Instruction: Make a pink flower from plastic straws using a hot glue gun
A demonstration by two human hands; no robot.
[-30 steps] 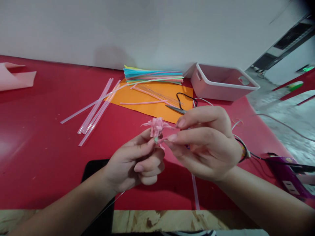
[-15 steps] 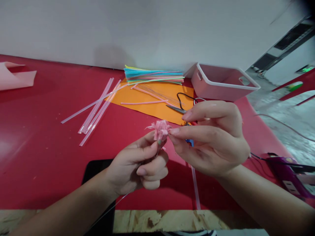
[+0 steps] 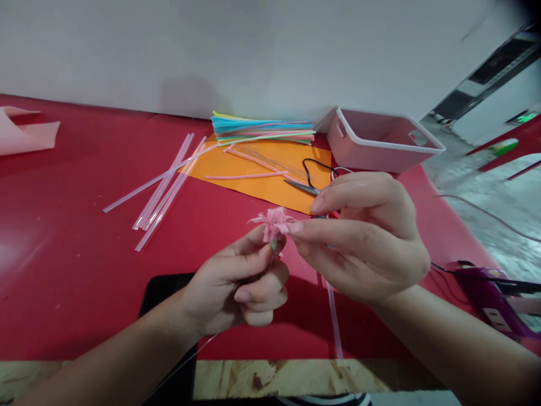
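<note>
A small pink handmade flower [image 3: 275,222] with frayed petals and a green base stands upright in front of me. My left hand [image 3: 247,282] pinches it just under the petals, and a thin wire stem [image 3: 208,341] runs down from that fist. At the flower's right side, my right hand [image 3: 363,237] pinches a petal between thumb and finger, its upper finger held apart. Behind the right hand lie scissors [image 3: 302,186], their handles partly hidden by the fingers.
Pink translucent glue-stick-like strips [image 3: 163,194] lie at left. Colourful pipe cleaners [image 3: 262,128] rest behind an orange sheet [image 3: 249,189]. A pink bin [image 3: 382,146] stands back right. Near my left forearm is a black flat device [image 3: 164,287]; a purple power strip [image 3: 492,299] sits at right.
The petal on the flower's right side is now spread further outward, pinched by my right fingers. My left hand keeps its grip on the flower in nearly the same place.
</note>
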